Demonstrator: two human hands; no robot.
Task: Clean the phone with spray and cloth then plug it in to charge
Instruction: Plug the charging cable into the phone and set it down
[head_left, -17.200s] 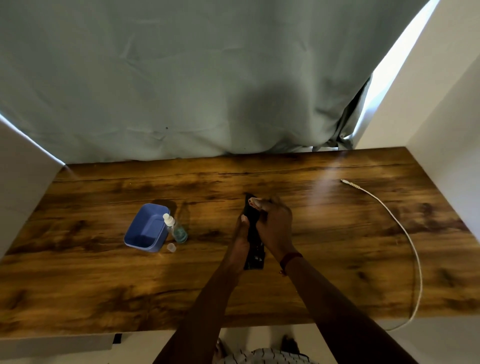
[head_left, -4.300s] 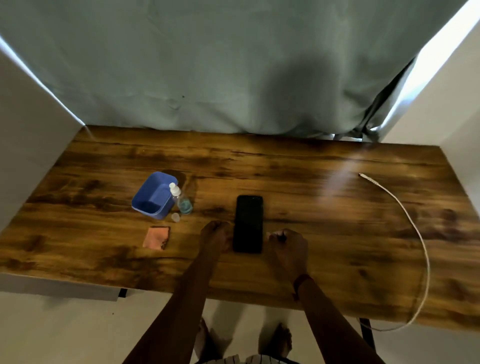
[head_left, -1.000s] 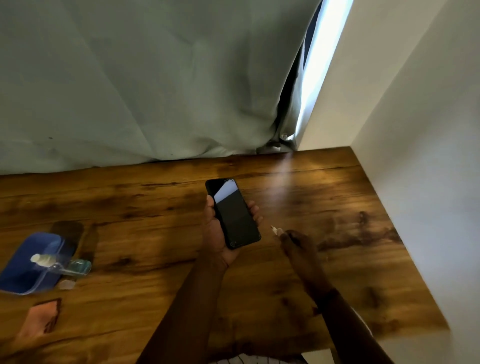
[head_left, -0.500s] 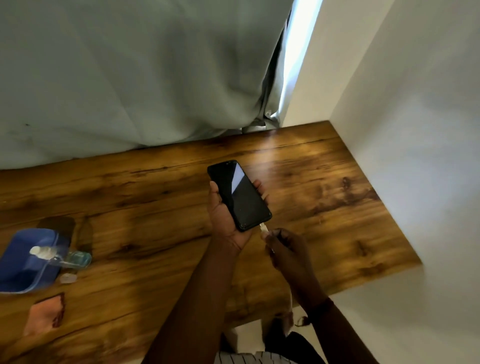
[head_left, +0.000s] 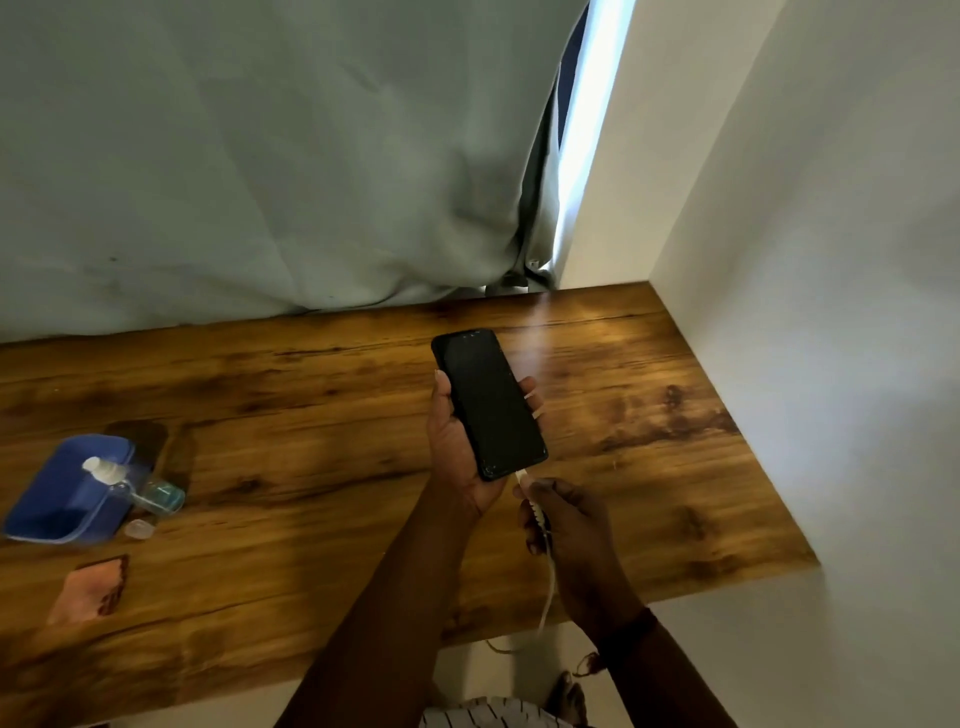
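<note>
My left hand (head_left: 457, 452) holds the black phone (head_left: 488, 405) above the wooden table, screen up and dark. My right hand (head_left: 563, 519) pinches the white charging cable (head_left: 545, 577) by its plug, whose tip meets the phone's bottom edge. The cable hangs down past the table's front edge. A small spray bottle (head_left: 137, 486) with blue liquid stands at the left. The pink cloth (head_left: 91, 590) lies folded near the table's front left.
A blue tub (head_left: 62, 499) stands beside the spray bottle, with a small clear cap (head_left: 139, 529) in front of it. A grey curtain hangs behind the table (head_left: 311, 415). A white wall borders the table's right side.
Since a second ago my right hand has brought the cable plug up to the phone's bottom edge. The phone has tilted slightly and its screen glare is gone.
</note>
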